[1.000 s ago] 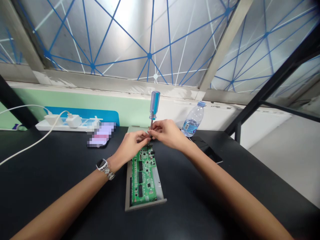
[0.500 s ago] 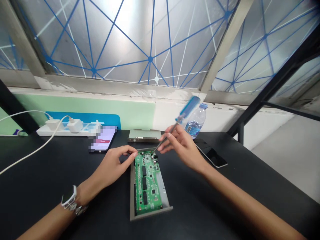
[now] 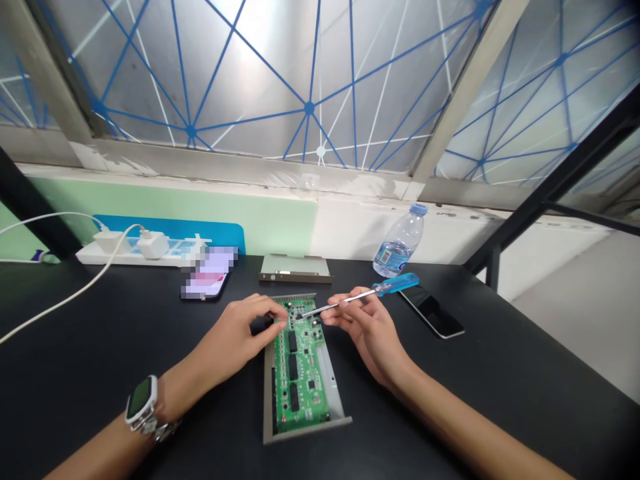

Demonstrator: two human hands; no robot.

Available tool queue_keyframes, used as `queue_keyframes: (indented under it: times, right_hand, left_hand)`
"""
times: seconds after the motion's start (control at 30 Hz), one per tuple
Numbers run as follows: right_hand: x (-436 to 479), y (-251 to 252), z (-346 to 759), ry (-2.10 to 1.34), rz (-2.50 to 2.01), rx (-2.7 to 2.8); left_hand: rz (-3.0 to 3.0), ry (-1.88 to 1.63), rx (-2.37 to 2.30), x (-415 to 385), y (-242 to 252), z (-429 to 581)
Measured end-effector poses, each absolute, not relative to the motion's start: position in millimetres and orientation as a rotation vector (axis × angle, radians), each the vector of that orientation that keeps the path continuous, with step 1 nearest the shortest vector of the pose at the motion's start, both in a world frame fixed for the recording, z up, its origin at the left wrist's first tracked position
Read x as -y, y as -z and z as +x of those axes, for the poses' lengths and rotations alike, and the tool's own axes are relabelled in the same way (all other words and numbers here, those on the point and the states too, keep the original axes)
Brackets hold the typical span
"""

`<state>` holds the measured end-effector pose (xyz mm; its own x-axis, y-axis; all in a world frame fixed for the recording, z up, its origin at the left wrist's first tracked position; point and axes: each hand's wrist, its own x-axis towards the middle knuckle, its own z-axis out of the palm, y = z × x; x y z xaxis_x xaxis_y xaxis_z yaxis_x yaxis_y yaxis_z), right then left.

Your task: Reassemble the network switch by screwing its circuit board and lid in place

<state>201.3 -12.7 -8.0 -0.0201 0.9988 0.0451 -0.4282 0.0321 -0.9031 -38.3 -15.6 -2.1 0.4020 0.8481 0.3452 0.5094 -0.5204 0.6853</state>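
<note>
Spotter: Screwdriver (image 3: 395, 285) has swung down since half a second ago. The blue handle stood tilted up toward the bottle then; now it lies almost level, handle to the right, tip over the far end of the circuit board (image 3: 300, 373).

Logger: Right hand (image 3: 367, 327)?

Spotter: Palm turned up, thumb and fingertips closed on the metal shaft, partway along. Handle sticks out free beyond the fingers.

Logger: Left hand (image 3: 240, 340)?

Spotter: Came in closer to the board. Fingers curled, tips bunched at the board's far-left corner. Cannot tell whether they pinch anything small. Watch (image 3: 141, 400) on that wrist.

Logger: Board position?

Spotter: Green, lying flat inside an open grey case (image 3: 336, 393) on the black desk (image 3: 500, 373), middle of view, between both forearms.

Logger: Surroundings?

Spotter: Grey metal cover (image 3: 295, 268) just beyond the case, apart from it. Water bottle (image 3: 400, 243) leaning at the back right. Dark phone (image 3: 433, 312) flat on the desk, just right of the screwdriver handle. Second phone (image 3: 206, 277), screen blurred, at the back left, near a white power strip (image 3: 125, 252) with chargers plugged in and a white cable (image 3: 60, 300) trailing off to the left edge.
</note>
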Motion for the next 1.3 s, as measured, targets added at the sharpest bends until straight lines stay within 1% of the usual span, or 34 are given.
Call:
queue_keyframes:
  times: [0.2,0.97,1.3]
  right_hand:
    - [15.8,9.5,197.3,-1.379,-0.827,0.835]
    - [19.7,11.3,194.7,-1.440,-0.809,0.779]
    - [21.4,6.8,194.3,-1.536,-0.735,0.748]
  left_hand:
    - [2.192,-0.901,-1.188,16.0,3.2,-34.1]
    - [2.053,-0.978,-1.224,18.2,4.4,-27.7]
    - [2.047,-1.099,-1.197,22.6,7.3,-20.1]
